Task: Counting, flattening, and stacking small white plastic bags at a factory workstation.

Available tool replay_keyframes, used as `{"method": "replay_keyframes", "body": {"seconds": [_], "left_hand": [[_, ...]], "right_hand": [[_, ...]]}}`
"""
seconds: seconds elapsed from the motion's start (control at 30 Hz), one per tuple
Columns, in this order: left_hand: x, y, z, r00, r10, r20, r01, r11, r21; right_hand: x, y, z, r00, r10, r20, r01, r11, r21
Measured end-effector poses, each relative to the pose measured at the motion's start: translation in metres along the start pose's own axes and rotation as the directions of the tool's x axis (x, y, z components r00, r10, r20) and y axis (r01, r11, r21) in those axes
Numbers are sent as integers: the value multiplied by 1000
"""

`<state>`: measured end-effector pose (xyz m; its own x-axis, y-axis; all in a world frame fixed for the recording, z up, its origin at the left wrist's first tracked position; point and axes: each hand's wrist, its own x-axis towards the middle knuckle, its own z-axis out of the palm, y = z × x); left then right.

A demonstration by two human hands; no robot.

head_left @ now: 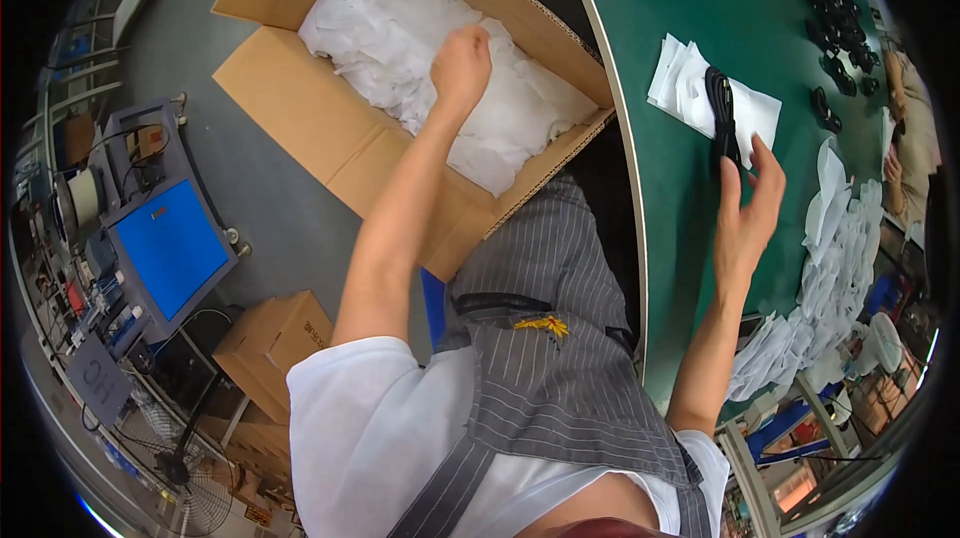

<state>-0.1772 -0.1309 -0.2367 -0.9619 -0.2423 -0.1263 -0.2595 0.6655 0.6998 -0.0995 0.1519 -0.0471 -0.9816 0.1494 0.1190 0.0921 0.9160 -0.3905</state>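
Note:
My left hand (462, 68) is over an open cardboard box (300, 108) heaped with thin white plastic bags (400, 13). Its fingers are curled closed at the bags, and anything inside them is hidden. On the green table to the right, my right hand (750, 208) has thumb and fingers spread. Their tips are at the lower end of a coiled black cable (719, 103); whether they touch it I cannot tell. The cable lies across a few flat white bags (683, 76).
More black cable coils (825, 3) lie at the table's far right. A long pile of filled white bags (840, 268) runs down its right side. Another person's arm (897, 88) shows beyond. A blue-topped cart (172, 246) and a closed carton (275, 348) stand on the left.

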Motion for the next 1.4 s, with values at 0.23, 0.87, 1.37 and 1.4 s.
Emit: {"method": "replay_keyframes", "body": {"seconds": [0.23,0.87,1.37,1.4], "left_hand": [[-36,-19,104,732,647,213,-679,668,304],[-195,120,-87,679,683,-268,-711,521,-472],[-242,194,-62,867,489,-99,-384,527,-758],[-243,195,-64,866,491,-98,-384,527,-758]], "right_hand": [[-43,0,-18,993,-59,-105,68,994,89],[-68,-48,-28,947,38,319,-320,203,926],[-133,-24,-45,951,195,-239,68,624,778],[-133,-23,-44,932,208,-295,75,687,722]]}}
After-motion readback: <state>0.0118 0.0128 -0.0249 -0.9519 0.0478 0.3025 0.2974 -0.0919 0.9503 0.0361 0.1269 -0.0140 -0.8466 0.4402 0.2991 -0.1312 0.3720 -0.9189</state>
